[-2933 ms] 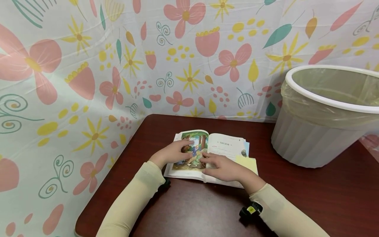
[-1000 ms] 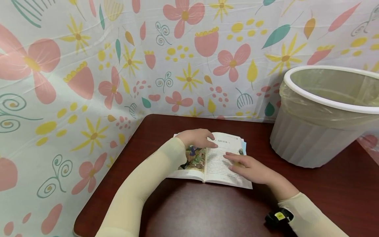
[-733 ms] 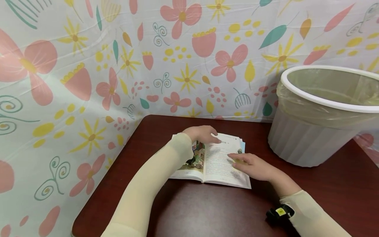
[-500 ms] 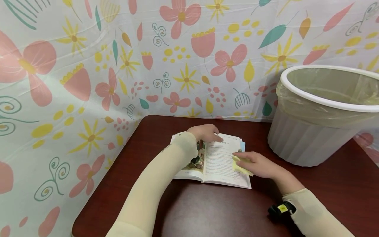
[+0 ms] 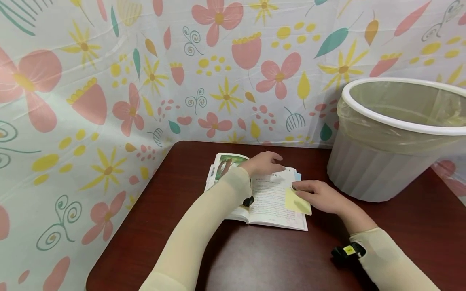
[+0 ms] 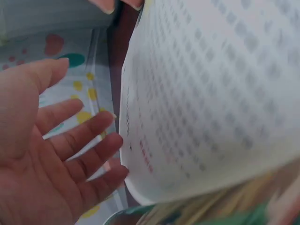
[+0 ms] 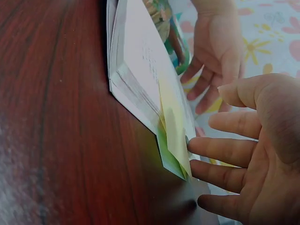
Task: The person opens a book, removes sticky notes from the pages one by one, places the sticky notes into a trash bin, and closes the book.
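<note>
An open book (image 5: 269, 202) lies on the table, its left page illustrated and its right page printed. My left hand (image 5: 263, 163) reaches across the illustrated page, fingers spread over the top of the printed one; its forearm hides part of the picture. In the left wrist view the fingertips reach to the page edge, the palm bare. A yellow sticky note (image 5: 296, 201) juts past the book's right edge. My right hand (image 5: 322, 196) has its fingertips at the note's upper right corner. The right wrist view shows those fingers extended beside the note (image 7: 173, 126), not curled round it.
A pale ribbed waste bin (image 5: 367, 165) with a clear plastic liner stands at the back right of the dark red table (image 5: 236, 258). A floral curtain (image 5: 153, 72) hangs behind and to the left. Another hand-side detail is a black wrist camera (image 5: 347, 251) under the right sleeve.
My left hand has moved from the picture rightward to the top of the printed page. My right hand has shifted from the book's middle to the right edge; the note, covered earlier, shows again.
</note>
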Motion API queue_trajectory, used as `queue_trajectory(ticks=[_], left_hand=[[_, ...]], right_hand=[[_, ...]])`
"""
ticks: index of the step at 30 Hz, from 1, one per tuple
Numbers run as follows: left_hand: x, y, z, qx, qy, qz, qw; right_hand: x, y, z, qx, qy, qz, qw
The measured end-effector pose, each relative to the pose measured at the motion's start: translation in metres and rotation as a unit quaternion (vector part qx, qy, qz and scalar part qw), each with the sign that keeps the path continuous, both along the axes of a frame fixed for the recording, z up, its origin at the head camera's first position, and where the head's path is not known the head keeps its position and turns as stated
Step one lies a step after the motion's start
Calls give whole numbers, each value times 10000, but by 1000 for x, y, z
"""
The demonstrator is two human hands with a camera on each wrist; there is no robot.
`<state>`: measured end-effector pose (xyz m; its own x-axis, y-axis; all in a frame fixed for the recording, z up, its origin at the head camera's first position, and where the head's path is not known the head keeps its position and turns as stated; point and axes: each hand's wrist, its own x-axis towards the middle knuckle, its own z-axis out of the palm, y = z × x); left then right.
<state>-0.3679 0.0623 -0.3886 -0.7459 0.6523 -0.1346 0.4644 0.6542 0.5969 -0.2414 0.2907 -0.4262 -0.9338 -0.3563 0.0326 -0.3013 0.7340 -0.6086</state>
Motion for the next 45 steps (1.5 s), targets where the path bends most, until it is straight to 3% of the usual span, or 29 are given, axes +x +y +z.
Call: queue_trajectory(ticks=[12,19,28,38,45], left_hand=[[3,17,-15,-944,140,-800,9922],[9,20,-17,-1336,204,-898,9867],[12,24,-19,-1615,312,-907,9822],[14,25,-20,-1635,228,-839,9827],[17,27,-20,-1654,426,-915,9811]], right_hand=[[-3,3,2,126,128,-112,9998],[-4,4,4,285,207,-296,9989],[-6,6,0,564,-80,-659,9962],[-3,7,0,608,102,-571,9965],[-3,8,2,486,13,-540,9974]])
